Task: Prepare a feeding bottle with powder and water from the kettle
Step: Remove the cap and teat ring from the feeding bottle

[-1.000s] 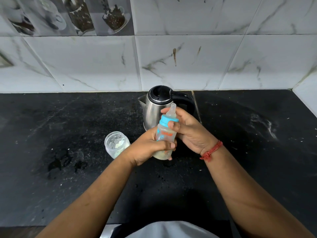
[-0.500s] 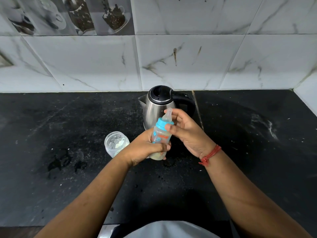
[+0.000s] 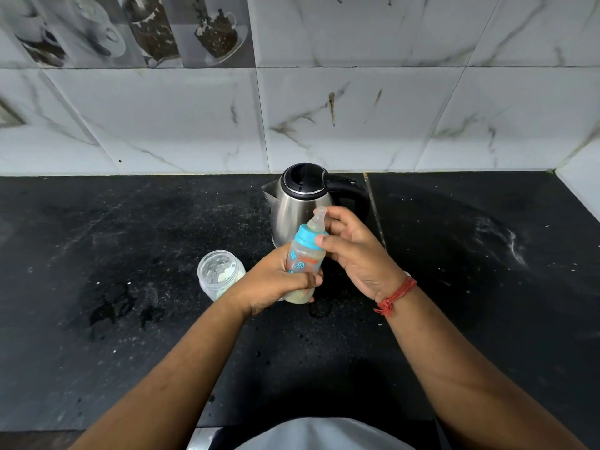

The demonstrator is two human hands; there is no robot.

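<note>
- The person held the feeding bottle (image 3: 305, 261) above the counter, just in front of the kettle (image 3: 300, 206) — tilted slightly, teat toward one o'clock.
- The left hand (image 3: 276, 284) was wrapped round the bottle's lower half, fingers curled across its front.
- The right hand (image 3: 354, 251) sat at the blue collar (image 3: 306, 237): its thumb pressed the rim, its fingers were loosely bent behind the teat (image 3: 317, 219), pinching the cap rather than enclosing it.
- Pale milky liquid showed at the bottle's base, so powder and water appeared to be in already — the step in hand looked like tightening the collar.
- The next move probably called for a firm twist against the left hand's grip, then a shake to mix; a loose collar would leak.
- An open powder jar (image 3: 220, 277) stood at nine o'clock from the bottle, just beside the left wrist, with white powder clinging inside.
- The kettle stood at twelve o'clock, lid closed, spout to the left, handle to the right.
- The black stone counter (image 3: 487, 287) carried wet patches at eight o'clock and a pale powdery smear at three o'clock.
- Grey-veined marble tiles (image 3: 357, 118) backed the counter; printed tiles of cups ran along the top left.
</note>
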